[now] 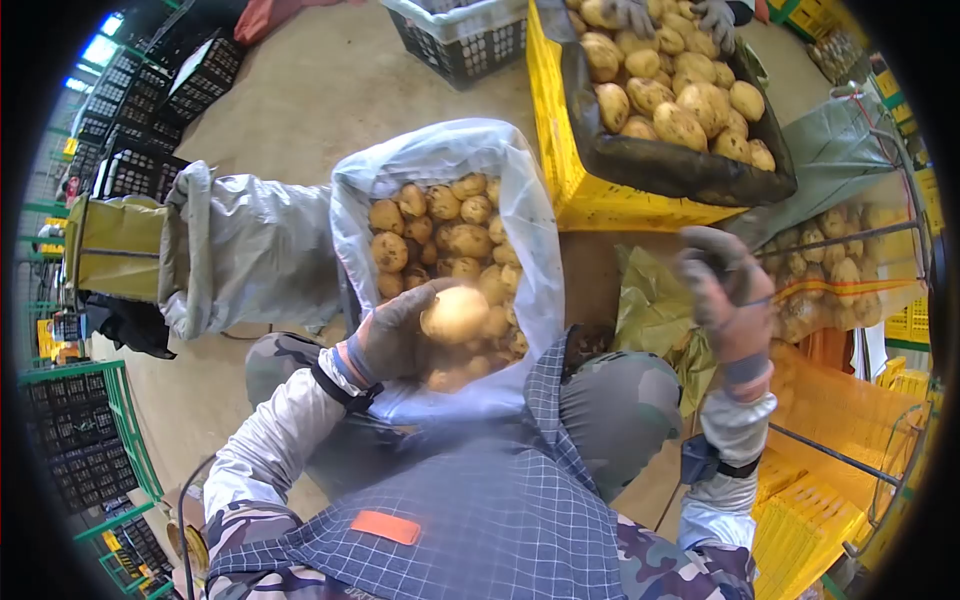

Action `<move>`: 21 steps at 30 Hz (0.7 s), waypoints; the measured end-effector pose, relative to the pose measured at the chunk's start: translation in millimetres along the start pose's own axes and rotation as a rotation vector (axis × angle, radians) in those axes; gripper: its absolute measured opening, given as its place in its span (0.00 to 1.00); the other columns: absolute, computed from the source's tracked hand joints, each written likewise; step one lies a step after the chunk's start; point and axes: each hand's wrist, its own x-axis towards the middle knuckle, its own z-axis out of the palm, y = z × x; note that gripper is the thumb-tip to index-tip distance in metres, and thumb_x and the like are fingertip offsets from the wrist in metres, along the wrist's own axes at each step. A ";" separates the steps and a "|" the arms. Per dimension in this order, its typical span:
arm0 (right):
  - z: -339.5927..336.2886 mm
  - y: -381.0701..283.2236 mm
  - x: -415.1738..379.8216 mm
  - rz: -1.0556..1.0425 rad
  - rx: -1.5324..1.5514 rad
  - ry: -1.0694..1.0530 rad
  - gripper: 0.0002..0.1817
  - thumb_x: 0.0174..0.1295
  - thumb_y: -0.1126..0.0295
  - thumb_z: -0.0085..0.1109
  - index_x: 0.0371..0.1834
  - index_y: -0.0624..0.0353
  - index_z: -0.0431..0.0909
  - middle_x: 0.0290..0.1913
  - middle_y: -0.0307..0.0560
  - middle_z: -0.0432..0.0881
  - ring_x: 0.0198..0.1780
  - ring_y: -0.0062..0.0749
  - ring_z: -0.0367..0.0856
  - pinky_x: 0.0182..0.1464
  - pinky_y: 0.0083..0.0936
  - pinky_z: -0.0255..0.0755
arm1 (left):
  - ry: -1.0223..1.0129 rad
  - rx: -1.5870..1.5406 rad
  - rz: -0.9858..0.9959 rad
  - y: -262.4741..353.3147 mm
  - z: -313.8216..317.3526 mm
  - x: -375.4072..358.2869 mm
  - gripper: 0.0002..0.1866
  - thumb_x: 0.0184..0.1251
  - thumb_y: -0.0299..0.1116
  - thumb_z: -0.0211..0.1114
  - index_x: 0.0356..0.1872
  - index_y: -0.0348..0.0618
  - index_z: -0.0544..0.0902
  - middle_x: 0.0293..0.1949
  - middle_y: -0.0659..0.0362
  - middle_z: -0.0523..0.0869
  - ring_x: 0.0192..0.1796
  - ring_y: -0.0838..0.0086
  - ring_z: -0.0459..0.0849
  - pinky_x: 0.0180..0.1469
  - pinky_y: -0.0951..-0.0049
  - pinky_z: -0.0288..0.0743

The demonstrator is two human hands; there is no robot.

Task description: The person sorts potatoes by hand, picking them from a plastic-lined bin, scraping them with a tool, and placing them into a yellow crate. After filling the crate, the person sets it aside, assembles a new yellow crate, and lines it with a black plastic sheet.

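My left hand (398, 335), in a grey glove, is closed on a large pale potato (455, 314). It holds the potato over a crate lined with white plastic (540, 230), which has many potatoes (463, 240) in it and stands between my knees. To the right, my gloved right hand (728, 285) is raised beside a net bag of potatoes (845, 260). Its fingers are curled but apart, and nothing shows between them. Ahead is a yellow crate (585, 200) with a dark liner, heaped with potatoes (690, 100).
Another person's gloved hands (675, 18) rest at the yellow crate's far side. A black crate (465, 50) with a white liner stands ahead. On the left is a frame holding a grey sack (255, 240). An orange net bag (840, 400) hangs at right, near green-yellow plastic (655, 310).
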 end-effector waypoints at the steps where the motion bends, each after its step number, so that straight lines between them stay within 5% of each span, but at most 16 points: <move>1: 19.3 -21.6 3.3 -0.125 -0.146 -0.104 0.17 0.68 0.66 0.62 0.57 0.60 0.81 0.44 0.45 0.88 0.32 0.27 0.84 0.36 0.23 0.77 | 0.027 -0.021 0.058 4.3 4.0 -7.0 0.32 0.78 0.52 0.55 0.75 0.44 0.66 0.63 0.45 0.80 0.55 0.57 0.85 0.44 0.63 0.84; 3: 78.0 -30.1 -3.7 -0.431 -0.438 -0.165 0.21 0.64 0.67 0.66 0.60 0.58 0.80 0.43 0.51 0.89 0.40 0.40 0.88 0.45 0.31 0.81 | 0.077 -0.070 0.166 8.7 12.8 -16.8 0.32 0.78 0.51 0.55 0.74 0.40 0.66 0.64 0.45 0.79 0.55 0.57 0.85 0.44 0.62 0.84; 4: 100.5 -61.8 -1.3 -0.334 -0.520 -0.332 0.21 0.64 0.66 0.63 0.60 0.58 0.80 0.44 0.50 0.88 0.41 0.40 0.88 0.46 0.33 0.81 | 0.192 -0.157 0.179 12.7 25.9 -20.6 0.33 0.78 0.52 0.55 0.72 0.37 0.69 0.61 0.47 0.82 0.50 0.58 0.86 0.43 0.64 0.85; 5: 119.1 -90.6 0.9 -0.231 -0.601 -0.499 0.21 0.65 0.65 0.61 0.61 0.57 0.79 0.44 0.48 0.88 0.42 0.41 0.88 0.47 0.36 0.81 | 0.037 -0.228 0.188 13.8 14.4 -22.6 0.31 0.79 0.52 0.55 0.71 0.39 0.70 0.62 0.48 0.81 0.55 0.57 0.84 0.51 0.60 0.82; 7: 161.4 -75.3 -5.9 -0.365 -0.664 -0.467 0.24 0.62 0.67 0.62 0.63 0.56 0.78 0.44 0.50 0.87 0.43 0.45 0.88 0.45 0.37 0.80 | -0.275 -0.366 0.198 12.2 -17.5 -22.1 0.28 0.80 0.52 0.54 0.68 0.41 0.74 0.64 0.50 0.81 0.65 0.55 0.80 0.67 0.52 0.74; 18: 226.7 -78.0 -10.6 -0.462 -1.014 -0.483 0.26 0.62 0.73 0.55 0.66 0.55 0.77 0.37 0.44 0.84 0.36 0.40 0.85 0.35 0.37 0.77 | 0.190 -0.290 0.298 5.8 -28.7 -32.5 0.24 0.78 0.54 0.60 0.58 0.44 0.81 0.53 0.56 0.86 0.54 0.67 0.85 0.55 0.65 0.83; 21: 220.8 -70.8 -0.2 -0.475 -0.862 -0.384 0.24 0.62 0.72 0.55 0.64 0.54 0.78 0.37 0.42 0.84 0.36 0.38 0.86 0.35 0.36 0.77 | 0.197 -0.314 0.272 7.5 -29.9 -34.8 0.25 0.77 0.56 0.60 0.57 0.45 0.82 0.51 0.56 0.87 0.50 0.68 0.86 0.50 0.68 0.83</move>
